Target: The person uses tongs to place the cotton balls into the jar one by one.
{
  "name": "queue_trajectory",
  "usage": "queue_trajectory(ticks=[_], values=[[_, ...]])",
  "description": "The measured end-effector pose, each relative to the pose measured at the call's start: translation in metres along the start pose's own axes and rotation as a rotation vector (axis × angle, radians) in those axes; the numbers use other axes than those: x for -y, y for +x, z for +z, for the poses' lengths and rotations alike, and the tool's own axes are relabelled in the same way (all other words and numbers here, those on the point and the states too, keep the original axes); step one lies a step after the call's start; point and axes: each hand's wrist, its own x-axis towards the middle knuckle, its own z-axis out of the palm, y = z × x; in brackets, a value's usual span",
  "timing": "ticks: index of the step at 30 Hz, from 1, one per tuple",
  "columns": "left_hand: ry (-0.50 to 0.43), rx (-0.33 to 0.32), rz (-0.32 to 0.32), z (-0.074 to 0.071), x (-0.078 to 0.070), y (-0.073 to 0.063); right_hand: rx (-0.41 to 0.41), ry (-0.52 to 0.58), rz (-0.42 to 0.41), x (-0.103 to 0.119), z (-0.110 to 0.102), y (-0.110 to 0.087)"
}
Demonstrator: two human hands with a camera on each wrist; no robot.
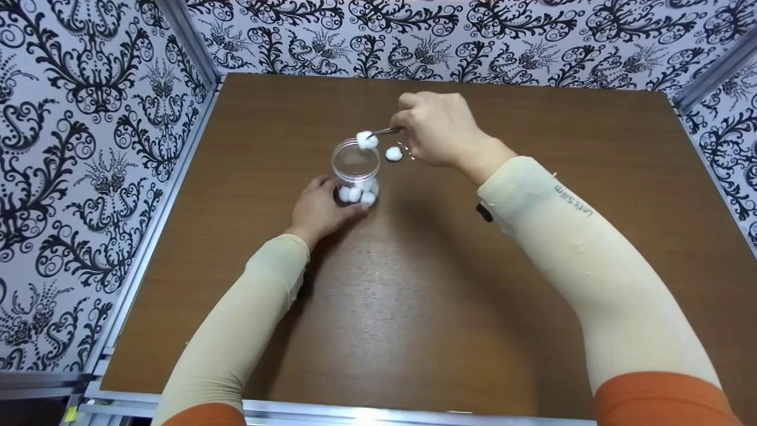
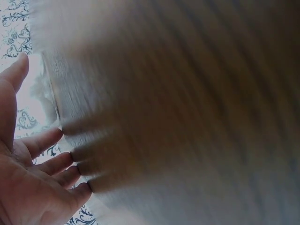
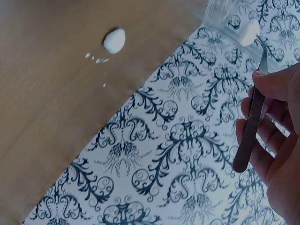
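A clear, open-topped jar (image 1: 355, 177) stands upright on the table with several white cotton balls (image 1: 355, 194) at its bottom. My left hand (image 1: 321, 210) holds it low down, thumb on the near side and fingers on the far side. In the left wrist view, the fingertips (image 2: 55, 162) of that hand touch the tabletop. My right hand (image 1: 437, 127) grips metal tweezers (image 3: 253, 117) between thumb and fingers. Their tips pinch one cotton ball (image 1: 367, 140) at the jar's rim; whether it touches the rim I cannot tell. Another cotton ball (image 1: 393, 154) lies right of the jar.
Small white bits (image 3: 98, 60) are scattered on the brown table (image 1: 366, 331) beside the loose cotton ball. Patterned black-and-white panels (image 1: 414, 41) rise behind the table and at both sides. A metal rail (image 1: 331, 410) runs along the near edge.
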Motion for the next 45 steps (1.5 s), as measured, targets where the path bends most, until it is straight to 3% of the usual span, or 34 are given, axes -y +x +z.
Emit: queue_trajectory(ticks=[17,29,32,37,45], values=[[-0.002,-0.015,-0.008,0.001,-0.002,0.001,0.032,-0.004,-0.069,0.012,0.015,0.005],[0.007,-0.012,0.001,0.001,0.0,0.001,-0.019,0.006,-0.07,0.007,0.018,0.003],[0.008,-0.009,0.005,0.001,0.001,0.001,-0.031,0.009,-0.047,0.0,0.015,0.0],[0.019,-0.013,0.008,0.001,0.001,0.001,0.017,-0.005,0.035,-0.019,0.015,-0.007],[0.015,-0.016,0.012,0.001,0.0,0.001,0.127,-0.027,0.16,-0.047,0.04,-0.02]])
